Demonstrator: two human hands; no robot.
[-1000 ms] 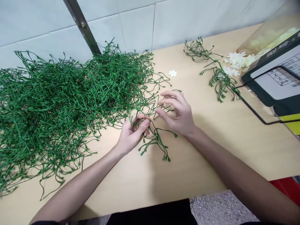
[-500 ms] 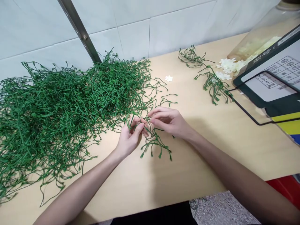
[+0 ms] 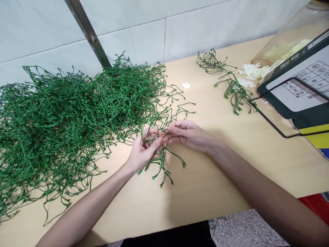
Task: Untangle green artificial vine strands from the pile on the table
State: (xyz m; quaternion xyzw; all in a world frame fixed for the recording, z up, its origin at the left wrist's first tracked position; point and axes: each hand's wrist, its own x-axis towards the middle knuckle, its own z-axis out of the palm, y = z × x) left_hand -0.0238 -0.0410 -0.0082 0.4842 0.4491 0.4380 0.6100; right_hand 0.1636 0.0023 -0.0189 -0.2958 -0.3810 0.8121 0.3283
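Between my two hands, just over the table, is a green artificial flower stem (image 3: pixel 162 164) with thin forked branches hanging down. My left hand (image 3: pixel 144 148) pinches it between thumb and fingers, and a loop of stem curls above those fingers. My right hand (image 3: pixel 187 134) meets the left one at the fingertips and is closed on the stem too. Exactly where each fingertip grips is partly hidden. Left of my hands lies a large tangled heap of the same green stems (image 3: pixel 77 113), with loose ends reaching close to my fingers.
A small white flower (image 3: pixel 186 85) lies beyond my hands. At the right are more green stems (image 3: pixel 238 92), white petals (image 3: pixel 250 72), a clear container (image 3: pixel 280 43) and a dark box (image 3: pixel 295 82) with a black wire frame. A metal post (image 3: pixel 89 36) stands against the tiled wall.
My right hand has turned and come down slightly, its fingers now meeting the left fingertips. The hanging branches have swung left and lower. The left hand has barely moved.
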